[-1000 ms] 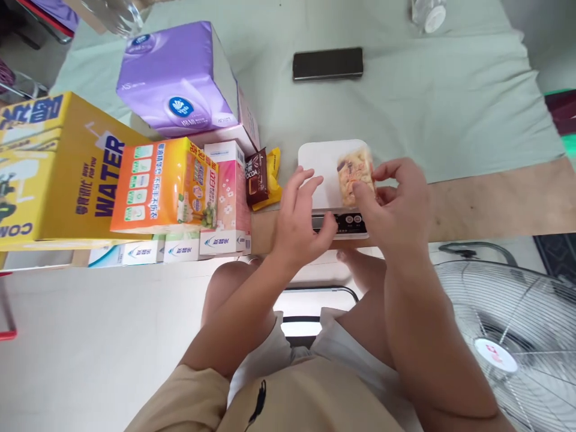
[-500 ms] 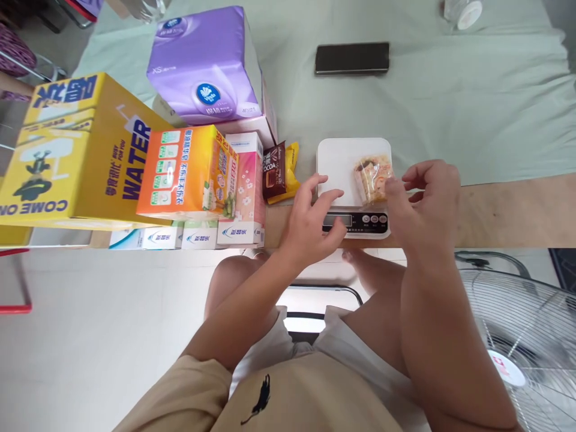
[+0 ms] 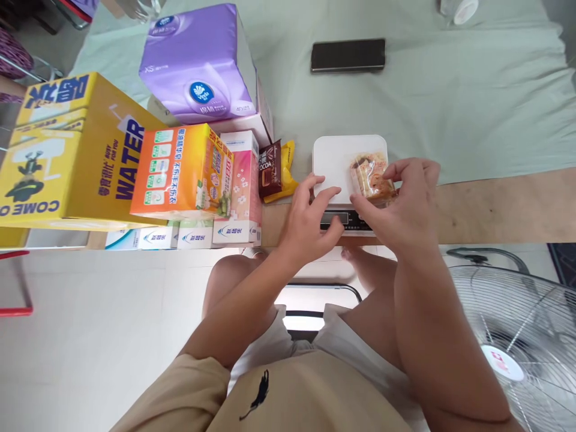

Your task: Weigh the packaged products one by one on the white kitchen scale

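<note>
Presently, clear-wrapped snack (image 3: 371,174): on the right part of the white digital scale (image 3: 329,156), left of the right hand's palm, between its thumb and forefinger.
Right hand (image 3: 405,207): curved about the snack's near and right edges; whether it grips, I cannot tell.
Left hand (image 3: 310,219): open, fingers spread, at the scale's left side, apart from the snack.
Black smartphone (image 3: 348,55): on the desk (image 3: 495,207), beyond the scale.
</note>
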### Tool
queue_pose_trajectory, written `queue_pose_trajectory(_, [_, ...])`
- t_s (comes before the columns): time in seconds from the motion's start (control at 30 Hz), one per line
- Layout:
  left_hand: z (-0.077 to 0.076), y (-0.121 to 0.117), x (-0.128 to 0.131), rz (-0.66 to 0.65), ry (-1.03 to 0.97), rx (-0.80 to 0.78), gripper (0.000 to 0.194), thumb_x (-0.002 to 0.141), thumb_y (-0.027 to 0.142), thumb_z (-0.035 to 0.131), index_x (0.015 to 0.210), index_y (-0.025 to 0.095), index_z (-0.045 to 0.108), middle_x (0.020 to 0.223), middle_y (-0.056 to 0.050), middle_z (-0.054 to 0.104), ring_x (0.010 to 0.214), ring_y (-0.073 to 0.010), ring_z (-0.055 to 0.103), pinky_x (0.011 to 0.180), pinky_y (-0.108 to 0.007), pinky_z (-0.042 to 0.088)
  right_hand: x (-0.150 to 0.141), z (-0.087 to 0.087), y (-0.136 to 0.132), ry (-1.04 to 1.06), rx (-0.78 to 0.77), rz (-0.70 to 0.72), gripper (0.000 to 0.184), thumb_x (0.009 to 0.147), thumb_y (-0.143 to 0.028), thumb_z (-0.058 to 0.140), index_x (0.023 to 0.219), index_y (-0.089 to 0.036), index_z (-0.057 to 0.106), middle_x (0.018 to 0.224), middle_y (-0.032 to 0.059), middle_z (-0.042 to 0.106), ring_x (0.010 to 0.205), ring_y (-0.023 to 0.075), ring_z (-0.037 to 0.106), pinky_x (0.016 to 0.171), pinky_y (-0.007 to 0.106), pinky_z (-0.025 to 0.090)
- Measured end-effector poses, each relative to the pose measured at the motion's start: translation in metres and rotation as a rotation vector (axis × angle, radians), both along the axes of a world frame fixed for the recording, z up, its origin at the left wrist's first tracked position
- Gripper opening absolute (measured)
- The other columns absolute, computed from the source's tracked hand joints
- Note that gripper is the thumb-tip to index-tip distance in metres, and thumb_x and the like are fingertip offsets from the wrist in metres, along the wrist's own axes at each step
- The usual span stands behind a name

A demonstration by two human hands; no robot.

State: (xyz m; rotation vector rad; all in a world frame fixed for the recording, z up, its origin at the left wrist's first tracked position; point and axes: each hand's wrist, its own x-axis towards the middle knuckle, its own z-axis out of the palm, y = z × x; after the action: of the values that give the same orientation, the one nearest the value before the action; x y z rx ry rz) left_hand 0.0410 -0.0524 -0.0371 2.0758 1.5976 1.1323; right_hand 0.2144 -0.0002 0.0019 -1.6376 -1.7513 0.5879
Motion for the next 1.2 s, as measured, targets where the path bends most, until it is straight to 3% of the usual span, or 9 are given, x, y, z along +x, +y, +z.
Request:
queue_pose_trajectory(0.17, [-0.002,0.001,0.001,-0.004,-0.014,-0.015,0.044,0.091,0.022,0.058,0.134,0.015,0.062,0.146,-0.021,0.052,0.142,-0.0343,0.054,0.119,-0.054,0.049,-0.006,0.010,0.003,0.110,-0.152,-0.033,0.047,0.061,-0.029,0.079,0.095,-0.026,0.046,0.116,0.0055,0.043,0.112,0.0234,0.054,0.098,0.050,0.057])
queue_pose_trajectory(0.3, [-0.004,0.001,0.001,0.001,-0.020,-0.022,0.044,0.091,0.023,0.058,0.134,0.016,0.062,0.146,-0.021,0.052,0.147,-0.0356,0.051,0.122,-0.055,0.047,-0.009,0.015,0.004,0.079,-0.206,-0.066,0.044,0.061,-0.023,0.072,0.094,-0.026,0.043,0.113,0.0045,0.041,0.108,0.0222,0.054,0.099,0.052,0.055])
queue_pose_trajectory(0.6, [-0.002,0.001,-0.001,0.013,-0.022,-0.044,0.041,0.092,0.025,0.058,0.133,0.016,0.062,0.145,-0.020,0.051,0.138,-0.0328,0.057,0.116,-0.052,0.051,0.026,0.003,0.018,0.072,0.037,-0.302,0.034,0.065,-0.018,0.065,0.088,-0.028,0.043,0.110,0.0037,0.046,0.103,0.0221,0.057,0.100,0.053,0.055])
queue_pose_trajectory(0.77, [-0.001,0.001,0.000,0.024,-0.032,-0.074,0.042,0.094,0.029,0.058,0.134,0.018,0.060,0.146,-0.019,0.051,0.141,-0.0330,0.055,0.118,-0.052,0.050,0.037,-0.007,0.033,0.074,-0.147,-0.242,0.023,0.069,-0.020,0.066,0.085,-0.026,0.050,0.115,0.0026,0.047,0.104,0.0200,0.061,0.103,0.051,0.056])
queue_pose_trajectory(1.0, [0.002,0.000,-0.004,0.045,-0.084,-0.054,0.042,0.095,0.034,0.060,0.133,0.018,0.059,0.143,-0.019,0.054,0.140,-0.0328,0.056,0.119,-0.052,0.049,0.031,0.000,0.036,0.038,-0.261,-0.224,0.010,0.075,-0.018,0.064,0.079,-0.023,0.057,0.115,0.0042,0.049,0.115,0.0220,0.059,0.107,0.048,0.052])
queue_pose_trajectory(1.1, [0.005,-0.001,-0.005,0.066,-0.167,-0.067,0.038,0.095,0.034,0.061,0.130,0.020,0.059,0.141,-0.017,0.056,0.136,-0.0309,0.059,0.118,-0.051,0.050,0.033,-0.003,0.034,0.052,-0.185,-0.219,0.011,0.073,-0.020,0.063,0.083,-0.024,0.059,0.115,0.0051,0.049,0.122,0.0246,0.057,0.110,0.050,0.050])
queue_pose_trajectory(1.2, [0.010,-0.002,-0.003,0.109,-0.335,-0.070,0.031,0.096,0.037,0.061,0.123,0.023,0.059,0.133,-0.014,0.060,0.134,-0.0286,0.060,0.118,-0.048,0.049,0.027,-0.008,0.029,0.174,0.128,-0.198,0.011,0.077,-0.029,0.053,0.088,-0.025,0.056,0.106,0.0052,0.052,0.110,0.0225,0.059,0.100,0.048,0.053])
